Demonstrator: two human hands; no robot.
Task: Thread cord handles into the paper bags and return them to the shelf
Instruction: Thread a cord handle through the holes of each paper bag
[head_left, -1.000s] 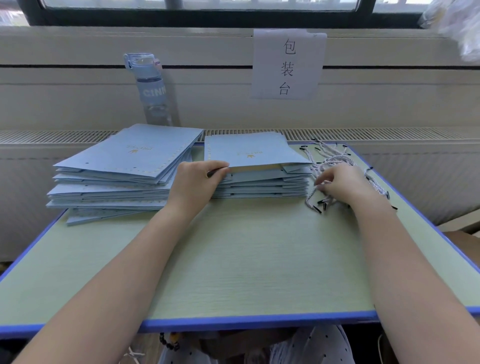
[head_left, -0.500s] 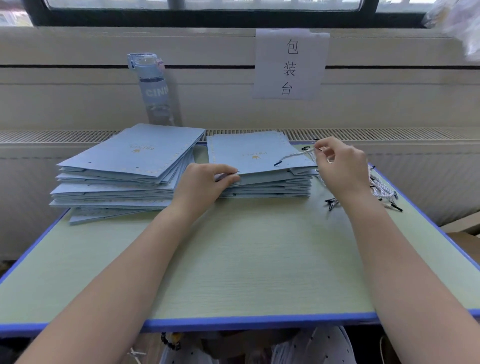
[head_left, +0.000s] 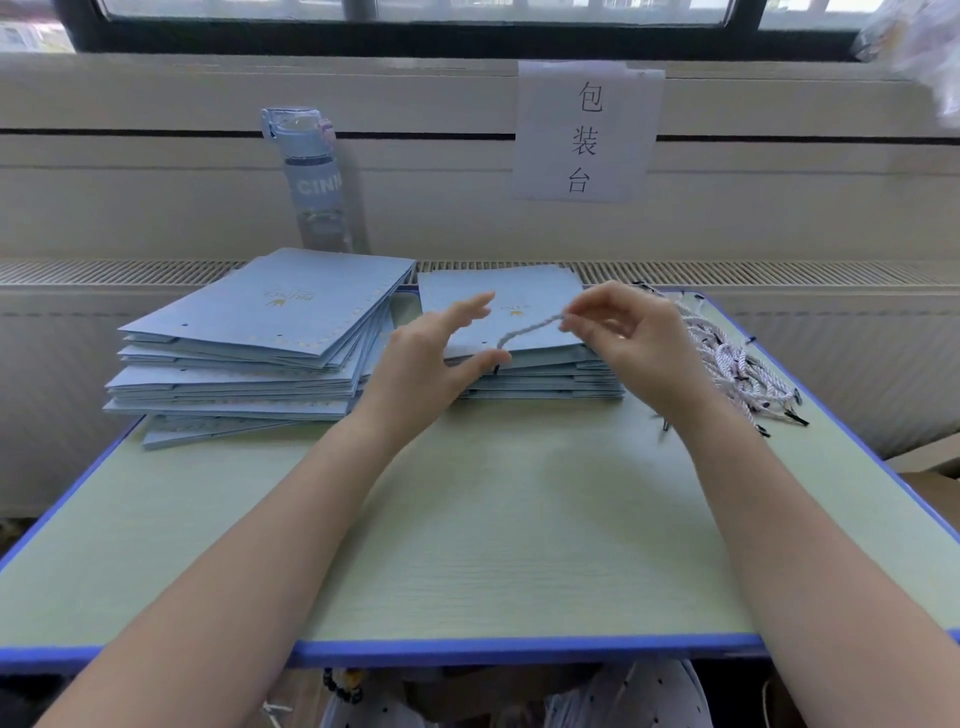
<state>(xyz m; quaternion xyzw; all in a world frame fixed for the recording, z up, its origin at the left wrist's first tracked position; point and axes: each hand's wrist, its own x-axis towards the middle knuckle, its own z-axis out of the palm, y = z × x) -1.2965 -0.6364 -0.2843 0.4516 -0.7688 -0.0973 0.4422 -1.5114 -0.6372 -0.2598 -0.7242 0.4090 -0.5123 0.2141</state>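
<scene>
At a green-topped table (head_left: 467, 545) under a window, a person readies a cord handle for threading. The right hand (head_left: 628, 343), centre right of the frame, pinches one pale twisted cord (head_left: 530, 330) between thumb and forefinger, its other fingers loosely curled. The cord droops left and down to the near edge of the top bag (head_left: 519, 306) on the right-hand pile of flat blue paper bags. The left hand (head_left: 431, 364), at centre frame, holds nothing. Its fingers are spread and nearly straight above the bag, and the thumb reaches toward the cord's lower end; whether it touches cannot be told. A punched hole (head_left: 485, 343) shows close to that end. A taller stack (head_left: 270, 322) lies centre left, and a heap of spare cords (head_left: 727, 364) sits at the table's right edge. A water bottle (head_left: 314, 182) and a paper sign (head_left: 587, 132) stand against the wall above. Threading appears only to be starting. Done well, the left hand would take the cord's tip and steady the bag's edge, then feed the tip straight through the hole. The right hand would give slack, so the paper neither tears nor slides.
</scene>
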